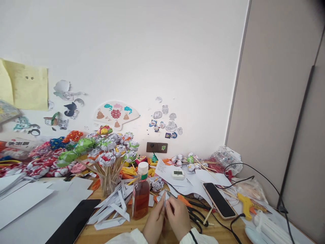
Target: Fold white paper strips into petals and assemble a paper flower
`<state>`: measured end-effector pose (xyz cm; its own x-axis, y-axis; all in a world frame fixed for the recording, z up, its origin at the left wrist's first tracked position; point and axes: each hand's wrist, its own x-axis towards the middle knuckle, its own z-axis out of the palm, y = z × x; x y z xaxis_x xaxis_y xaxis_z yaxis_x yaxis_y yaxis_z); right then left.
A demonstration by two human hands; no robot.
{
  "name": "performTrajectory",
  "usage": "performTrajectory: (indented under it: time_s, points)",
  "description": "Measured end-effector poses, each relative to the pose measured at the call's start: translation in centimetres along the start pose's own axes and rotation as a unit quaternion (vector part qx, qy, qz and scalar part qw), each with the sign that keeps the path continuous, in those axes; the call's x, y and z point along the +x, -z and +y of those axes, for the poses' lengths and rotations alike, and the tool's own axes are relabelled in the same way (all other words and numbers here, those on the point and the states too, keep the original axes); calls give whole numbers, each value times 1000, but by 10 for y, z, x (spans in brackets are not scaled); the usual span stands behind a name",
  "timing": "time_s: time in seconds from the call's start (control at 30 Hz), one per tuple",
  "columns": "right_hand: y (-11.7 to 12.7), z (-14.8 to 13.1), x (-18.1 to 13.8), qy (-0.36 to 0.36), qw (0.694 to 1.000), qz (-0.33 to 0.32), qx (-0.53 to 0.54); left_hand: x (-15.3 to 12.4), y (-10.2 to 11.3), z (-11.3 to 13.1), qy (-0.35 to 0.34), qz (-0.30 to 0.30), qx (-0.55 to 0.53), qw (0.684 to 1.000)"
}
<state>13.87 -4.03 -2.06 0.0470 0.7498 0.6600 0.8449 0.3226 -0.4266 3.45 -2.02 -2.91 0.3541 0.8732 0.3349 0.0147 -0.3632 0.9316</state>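
I have both hands low in the head view, close together over the wooden bench. My left grip and my right grip are each pinched on one small piece of white paper, which stands up between the fingertips. I can't make out its full shape, since the fingers cover the lower part.

Just left of my left grip I see an upright bottle with a white cap and amber liquid, and beyond it a loose heap of white paper strips. A crumpled paper flower lies just behind the paper I hold. Near my right grip are a scrap of orange paper and black-handled scissors. Farther right lies a phone, screen up, with a yellow glue gun past it. Behind my grips, a small white timer rests on white sheets. To the left, a clear cup holds wooden sticks topped with paper flowers.
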Motion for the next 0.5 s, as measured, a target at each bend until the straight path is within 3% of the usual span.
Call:
performTrajectory:
  time_s: [0.3,0.5]
  points:
    - [-6,7,3,-23,992,14,120,0,-1,3,29,16,-53,998]
    - [-7,6,3,-27,993,8,119,-1,-1,8,24,42,9,999]
